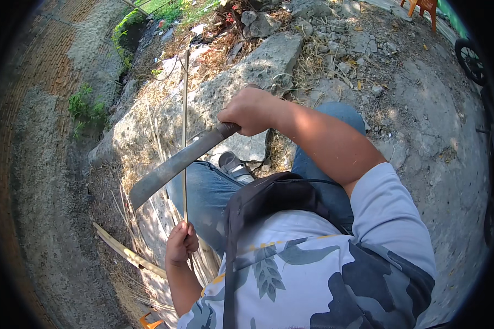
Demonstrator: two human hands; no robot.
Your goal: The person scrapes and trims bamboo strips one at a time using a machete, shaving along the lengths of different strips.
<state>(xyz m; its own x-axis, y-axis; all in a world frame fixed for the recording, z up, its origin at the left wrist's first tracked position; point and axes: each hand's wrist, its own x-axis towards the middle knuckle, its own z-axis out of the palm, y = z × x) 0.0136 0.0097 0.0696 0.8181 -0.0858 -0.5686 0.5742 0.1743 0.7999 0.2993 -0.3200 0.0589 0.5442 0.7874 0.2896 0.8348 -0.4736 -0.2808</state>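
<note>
1. Head view: the right hand (251,112) is closed in a fist around the brown handle (229,128) of a machete (173,169), raised ahead of the knees. The full wrap probably serves to keep the heavy blade from twisting.
2. The left hand (181,242), lower and near the body, is curled shut on the near end of a long, thin, pale strip (184,118). Gripping that end leaves the rest of the length free and puts the fingers well apart from the blade.
3. The strip points away from the body, almost straight up the view, and the blade slants across it. Whether they touch, I cannot tell. The slant sets the broad tip to the left, likely so the edge is angled clear of the legs.
4. The left jeans leg (203,189) is bent just beside the strip; a grey shoe (235,165) shows between the knees. The black bag (280,194) sits across the lap, leaving both arms room.
5. More pale strips (207,256) lie below the left hand, and a thicker curved piece (129,253) rests to its left, seemingly within easy reach.
6. Ahead is a rough stone slab (244,74), with dry litter and rubble beyond it.
7. Farther out, a weathered wall (44,170) runs along the left; at upper right are part of an orange chair (425,7) and a dark wheel (471,61), well apart from the hands.
</note>
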